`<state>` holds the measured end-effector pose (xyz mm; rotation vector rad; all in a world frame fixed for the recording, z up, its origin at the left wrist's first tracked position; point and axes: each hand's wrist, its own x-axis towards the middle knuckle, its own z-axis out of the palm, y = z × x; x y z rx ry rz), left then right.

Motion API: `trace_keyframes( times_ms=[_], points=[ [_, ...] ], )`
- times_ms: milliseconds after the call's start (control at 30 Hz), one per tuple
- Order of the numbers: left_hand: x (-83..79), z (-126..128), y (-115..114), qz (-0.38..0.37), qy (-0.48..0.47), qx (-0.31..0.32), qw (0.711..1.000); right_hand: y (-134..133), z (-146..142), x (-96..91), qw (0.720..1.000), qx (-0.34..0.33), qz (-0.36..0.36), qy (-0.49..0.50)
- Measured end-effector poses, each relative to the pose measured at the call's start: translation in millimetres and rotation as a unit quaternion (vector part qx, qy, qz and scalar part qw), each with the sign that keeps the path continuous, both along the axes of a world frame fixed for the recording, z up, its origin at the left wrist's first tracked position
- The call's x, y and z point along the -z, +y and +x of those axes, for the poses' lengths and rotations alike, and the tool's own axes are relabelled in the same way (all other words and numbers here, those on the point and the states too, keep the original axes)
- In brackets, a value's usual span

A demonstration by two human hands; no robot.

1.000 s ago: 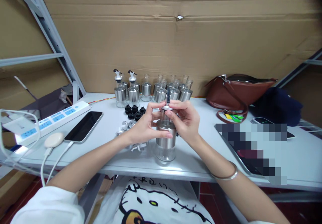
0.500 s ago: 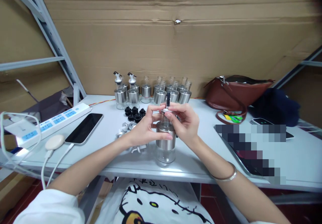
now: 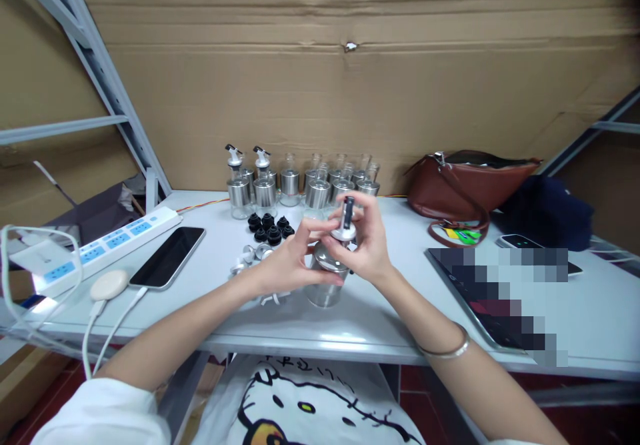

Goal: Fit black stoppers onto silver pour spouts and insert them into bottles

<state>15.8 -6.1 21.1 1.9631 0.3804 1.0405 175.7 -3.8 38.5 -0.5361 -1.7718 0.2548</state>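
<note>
My left hand (image 3: 290, 259) is closed around the neck and shoulder of a glass oil bottle (image 3: 324, 295) with a metal sleeve. The bottle is tilted, its top leaning towards me and a little right. On its mouth sits a white pourer spout (image 3: 345, 233) with a black flip lid, and my right hand (image 3: 369, 248) pinches it between thumb and fingers. Beyond my left hand lie several black stoppers (image 3: 273, 234) and some loose white and silver spout parts (image 3: 249, 253), partly covered by that hand.
Several sleeved bottles (image 3: 290, 185) stand along the cardboard wall (image 3: 280, 91), two of them with spouts. At left are a power strip (image 3: 117, 238), a phone (image 3: 169, 257) and a round white charger (image 3: 109, 285). A brown bag (image 3: 465, 185), dark cap (image 3: 555, 215) and tablet (image 3: 465, 298) lie right.
The bottle has gone from upright to tilted, its base shifting away from the table's front edge. The spout has come slightly right and towards me, both hands still holding on.
</note>
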Motion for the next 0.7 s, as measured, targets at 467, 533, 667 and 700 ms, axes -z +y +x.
trace_keyframes(
  times_ms=[467,533,667,700],
  points=[
    [0.8,2.2,-2.5,0.020,0.001,0.000,1.000,-0.6,-0.1,6.0,0.999,0.037,0.005,0.029],
    [0.2,2.6,-2.9,0.025,0.000,0.003,1.000,-1.5,-0.6,5.4,0.999,0.035,0.000,0.032],
    [0.8,3.4,-3.0,0.044,-0.005,-0.002,0.999,-3.3,-1.4,4.2,0.999,0.039,-0.003,0.036],
    [1.5,3.5,-2.8,0.050,-0.002,-0.005,0.999,-3.7,-1.4,3.8,0.999,0.041,-0.004,0.036]
  ],
)
